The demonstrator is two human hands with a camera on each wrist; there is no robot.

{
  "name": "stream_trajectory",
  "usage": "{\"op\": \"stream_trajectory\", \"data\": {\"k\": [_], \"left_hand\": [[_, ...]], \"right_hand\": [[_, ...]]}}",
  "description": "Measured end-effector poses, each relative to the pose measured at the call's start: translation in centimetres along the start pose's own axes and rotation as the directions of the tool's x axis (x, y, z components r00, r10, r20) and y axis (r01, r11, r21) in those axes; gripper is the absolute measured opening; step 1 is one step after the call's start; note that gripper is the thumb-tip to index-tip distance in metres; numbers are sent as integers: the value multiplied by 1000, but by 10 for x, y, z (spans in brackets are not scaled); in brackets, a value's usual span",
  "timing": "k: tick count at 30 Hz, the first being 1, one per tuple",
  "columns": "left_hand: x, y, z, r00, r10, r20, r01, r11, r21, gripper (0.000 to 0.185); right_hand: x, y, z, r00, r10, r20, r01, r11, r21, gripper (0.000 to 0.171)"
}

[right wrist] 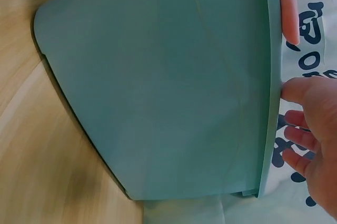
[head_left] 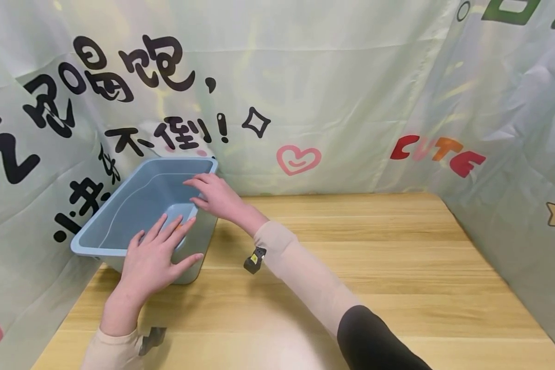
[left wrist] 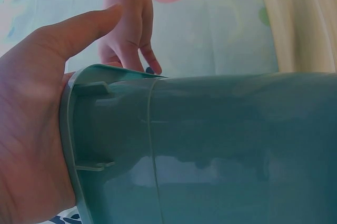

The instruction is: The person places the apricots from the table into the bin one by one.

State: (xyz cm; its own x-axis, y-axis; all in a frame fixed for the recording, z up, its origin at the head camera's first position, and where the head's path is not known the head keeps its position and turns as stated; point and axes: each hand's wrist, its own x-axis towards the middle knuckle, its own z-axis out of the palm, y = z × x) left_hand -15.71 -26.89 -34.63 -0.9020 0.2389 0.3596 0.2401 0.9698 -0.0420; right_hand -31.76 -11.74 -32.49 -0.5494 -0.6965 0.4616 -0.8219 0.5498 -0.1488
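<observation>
A blue plastic bin [head_left: 120, 216] stands upright at the left of the table. Over its near rim lies my left hand [head_left: 152, 262], fingers straight and spread above the opening. In the left wrist view, that palm is right at the bin's rim [left wrist: 67, 129], thumb raised, the other fingers mostly hidden behind the rim. My right hand [head_left: 219, 195] reaches across the right rim with loosely bent fingers. The right wrist view has its thumb [right wrist: 297, 90] at the rim of the bin [right wrist: 158, 87]. A tiny orange patch [head_left: 180, 226] shows between my left fingers.
The wooden table [head_left: 351, 267] extends to the right of the bin. Pale printed cloth [head_left: 342, 92] hangs behind it and at both sides, close to the bin's back and left. Small dark devices [head_left: 255, 260] sit at both wrists.
</observation>
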Motion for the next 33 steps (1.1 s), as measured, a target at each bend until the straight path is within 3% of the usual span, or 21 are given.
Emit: {"op": "stream_trajectory", "data": {"k": [18, 25, 33], "left_hand": [[0, 0, 0, 1000, -28, 8, 28, 1000, -11, 78], [5, 3, 1, 999, -23, 27, 23, 999, -25, 77], [6, 2, 3, 1000, -14, 12, 14, 999, -29, 78]], "right_hand": [[-28, 19, -2, 999, 26, -45, -23, 998, 59, 41], [-54, 40, -5, 995, 80, -57, -75, 993, 91, 41], [-90, 68, -12, 985, 166, -50, -163, 985, 50, 44]]}}
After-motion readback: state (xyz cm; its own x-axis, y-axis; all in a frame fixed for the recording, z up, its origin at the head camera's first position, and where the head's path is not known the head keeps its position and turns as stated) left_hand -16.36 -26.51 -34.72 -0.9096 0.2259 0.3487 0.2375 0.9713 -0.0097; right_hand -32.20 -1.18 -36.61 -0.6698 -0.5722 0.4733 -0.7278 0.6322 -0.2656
